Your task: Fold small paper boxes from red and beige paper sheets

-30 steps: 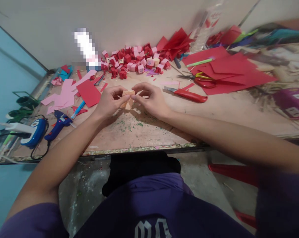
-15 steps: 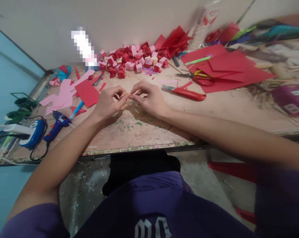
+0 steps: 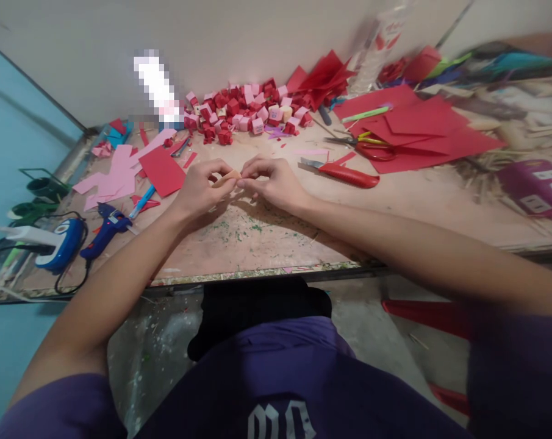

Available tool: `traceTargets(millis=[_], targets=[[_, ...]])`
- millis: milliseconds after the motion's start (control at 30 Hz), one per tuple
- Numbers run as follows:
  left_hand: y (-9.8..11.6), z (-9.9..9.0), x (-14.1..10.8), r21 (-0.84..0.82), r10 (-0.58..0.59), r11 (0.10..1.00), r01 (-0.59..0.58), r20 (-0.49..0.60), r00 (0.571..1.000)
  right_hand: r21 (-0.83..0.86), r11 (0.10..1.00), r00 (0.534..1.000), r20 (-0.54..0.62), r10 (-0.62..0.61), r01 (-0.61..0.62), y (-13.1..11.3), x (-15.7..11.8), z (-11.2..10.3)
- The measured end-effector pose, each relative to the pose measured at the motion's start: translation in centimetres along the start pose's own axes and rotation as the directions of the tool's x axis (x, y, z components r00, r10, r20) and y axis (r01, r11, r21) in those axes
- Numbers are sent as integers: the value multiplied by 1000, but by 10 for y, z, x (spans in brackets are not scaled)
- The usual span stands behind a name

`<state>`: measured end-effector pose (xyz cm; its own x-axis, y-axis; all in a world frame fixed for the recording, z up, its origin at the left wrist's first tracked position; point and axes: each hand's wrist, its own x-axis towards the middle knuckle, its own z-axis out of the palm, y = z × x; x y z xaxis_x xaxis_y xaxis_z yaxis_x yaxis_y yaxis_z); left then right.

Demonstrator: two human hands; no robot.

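Note:
Between my two hands, over the middle of the table, is a small piece of tan paper (image 3: 227,178). My left hand (image 3: 205,188) pinches it between thumb and fingers. The fingertips of my right hand (image 3: 272,182) are closed on its right end, touching the left fingertips. Most of the paper is hidden by the fingers. To the right of my right hand lies a red-handled utility knife (image 3: 349,173). A red paper rectangle (image 3: 162,171) lies just left of my left hand. Green specks (image 3: 252,227) are scattered on the tabletop below.
Small pink and red paper boxes (image 3: 243,110) are heaped at the back. Scissors (image 3: 376,147) rest on red paper sheets (image 3: 422,116) at the right. On the left are pink paper (image 3: 115,180), a blue glue gun (image 3: 106,228), a corded power socket (image 3: 63,245) and a blue pen (image 3: 143,201).
The tan paper has turned in my fingers and now shows a longer strip along the left fingers. Both hands stay in nearly the same place.

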<state>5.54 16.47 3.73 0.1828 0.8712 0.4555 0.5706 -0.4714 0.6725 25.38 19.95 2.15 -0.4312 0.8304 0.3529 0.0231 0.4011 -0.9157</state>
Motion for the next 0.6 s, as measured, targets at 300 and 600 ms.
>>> traceTargets(millis=[300, 600], targets=[[-3, 0, 4, 28, -5, 1000, 5, 24, 1000, 45, 985, 984, -52, 170, -168, 1, -1, 2], [1, 1, 0, -70, -71, 995, 74, 43, 996, 102, 980, 985, 39, 169, -172, 5, 0, -1]])
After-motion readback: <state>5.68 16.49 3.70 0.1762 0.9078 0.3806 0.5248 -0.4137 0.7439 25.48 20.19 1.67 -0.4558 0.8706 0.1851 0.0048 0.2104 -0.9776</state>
